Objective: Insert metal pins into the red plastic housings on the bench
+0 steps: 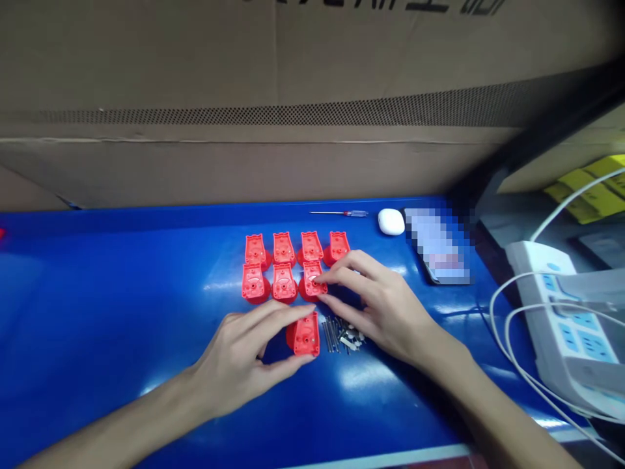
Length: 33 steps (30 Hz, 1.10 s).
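My left hand (256, 348) is closed around a red plastic housing (306, 335), thumb at its near end and fingers at its far end. The housing's hollow side, with small posts and holes, faces up. My right hand (378, 296) pinches at another red housing (312, 277), at the right end of the nearer row. Its index fingertip lies over that part's inside and the thumb is at its near right corner. Whether a small piece is between these fingertips is hidden. Beneath the right hand lie several metal pins (332, 335) and small white pieces (350, 340).
More red housings (254, 249) stand in two rows on the blue table (122, 312). Behind them are a screwdriver (342, 213), a white rounded case (391, 222) and a blurred-out phone (437, 247). A power strip (561, 319) with white cables stands right; a cardboard wall (244, 172) closes the back.
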Each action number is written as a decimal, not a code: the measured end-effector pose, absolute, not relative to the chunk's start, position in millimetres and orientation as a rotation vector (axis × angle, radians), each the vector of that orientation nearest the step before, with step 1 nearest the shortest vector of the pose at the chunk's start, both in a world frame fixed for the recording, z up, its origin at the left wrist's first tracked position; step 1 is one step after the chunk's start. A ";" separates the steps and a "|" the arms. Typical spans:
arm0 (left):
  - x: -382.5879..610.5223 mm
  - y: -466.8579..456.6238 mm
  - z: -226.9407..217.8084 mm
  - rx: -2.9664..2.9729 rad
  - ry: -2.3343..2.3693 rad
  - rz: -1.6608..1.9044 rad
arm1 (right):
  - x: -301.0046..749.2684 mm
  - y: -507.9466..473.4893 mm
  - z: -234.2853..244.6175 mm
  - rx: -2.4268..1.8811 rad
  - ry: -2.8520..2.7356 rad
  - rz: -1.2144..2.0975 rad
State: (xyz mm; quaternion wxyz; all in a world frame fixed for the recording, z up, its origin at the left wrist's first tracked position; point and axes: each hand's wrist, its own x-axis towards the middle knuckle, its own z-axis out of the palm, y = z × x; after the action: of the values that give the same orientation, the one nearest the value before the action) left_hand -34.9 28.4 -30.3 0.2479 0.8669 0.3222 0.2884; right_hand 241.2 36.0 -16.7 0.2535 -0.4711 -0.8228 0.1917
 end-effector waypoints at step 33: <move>-38.1 16.2 -34.4 2.274 0.892 1.020 | 247.9 25.2 19.7 -0.894 -2.081 0.714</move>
State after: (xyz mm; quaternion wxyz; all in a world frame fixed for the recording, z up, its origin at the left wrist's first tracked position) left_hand -38.1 16.2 -34.4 0.2444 0.8329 0.3268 0.3737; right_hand 247.9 25.2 19.7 0.3740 -0.3491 -0.8127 0.2789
